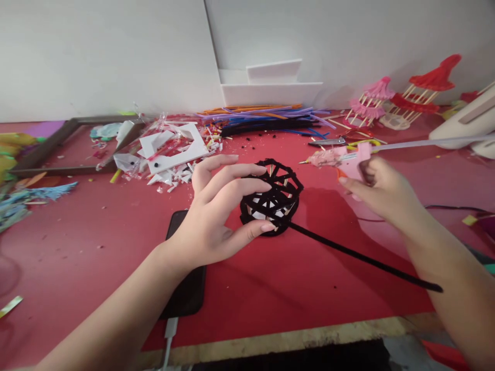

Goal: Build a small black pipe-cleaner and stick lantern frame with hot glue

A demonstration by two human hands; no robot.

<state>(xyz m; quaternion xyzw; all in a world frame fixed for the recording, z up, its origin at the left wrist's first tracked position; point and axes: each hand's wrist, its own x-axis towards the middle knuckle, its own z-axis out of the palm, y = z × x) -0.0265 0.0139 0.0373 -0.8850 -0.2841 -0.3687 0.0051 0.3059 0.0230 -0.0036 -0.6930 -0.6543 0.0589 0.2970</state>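
Note:
My left hand curves its fingers over a round black openwork frame, with the thumb at its near side. Light sticks and white pieces show through the frame's gaps. A long black pipe cleaner runs from the near side of the frame out to the lower right. In my right hand is a pink hot glue gun, its nozzle pointing left and a clear glue stick coming out of its back. The glue gun's tip is to the right of the frame, apart from it.
A black phone with a white cable lies under my left wrist. Behind are white foam scraps, a heap of pipe cleaners, pliers, and pink and red stick models. A dark wooden frame lies at the left.

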